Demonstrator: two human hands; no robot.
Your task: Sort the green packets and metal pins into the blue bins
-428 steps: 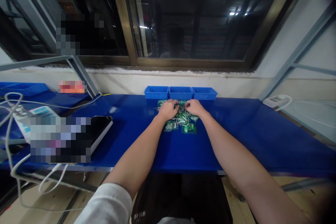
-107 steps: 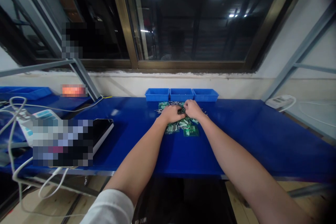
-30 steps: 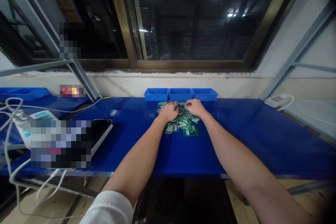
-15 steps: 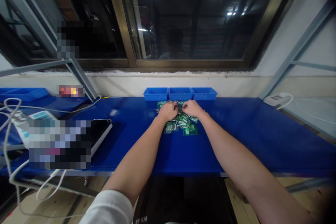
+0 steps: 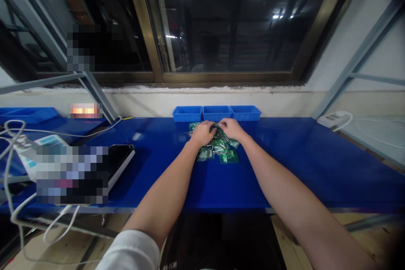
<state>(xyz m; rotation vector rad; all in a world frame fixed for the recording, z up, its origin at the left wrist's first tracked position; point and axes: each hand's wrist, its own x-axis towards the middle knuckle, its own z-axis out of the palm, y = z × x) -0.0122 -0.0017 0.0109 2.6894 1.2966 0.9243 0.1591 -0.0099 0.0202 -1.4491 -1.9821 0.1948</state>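
A heap of small green-and-clear packets (image 5: 221, 146), mixed with thin silvery metal pieces, lies on the blue table (image 5: 221, 185). My left hand (image 5: 202, 134) rests at the heap's left side with its fingers curled in among the pieces. At the upper right of the heap is my right hand (image 5: 232, 129), its thumb and fingertips pinched together. Whatever either hand holds is too small or too covered to make out. One flat green packet (image 5: 229, 157) sticks out at the near edge of the heap.
Three blue bins (image 5: 217, 113) stand in a row behind the heap, against the wall. To the left are a phone-like device (image 5: 122, 162), partly blurred out, and a power strip with white cables (image 5: 47, 139). Another white power strip (image 5: 333, 119) lies at the right by the metal frame.
My right hand has shifted slightly up and left, its fingertips closer to my left hand. The left hand stays nearly in place, and the heap looks much the same.
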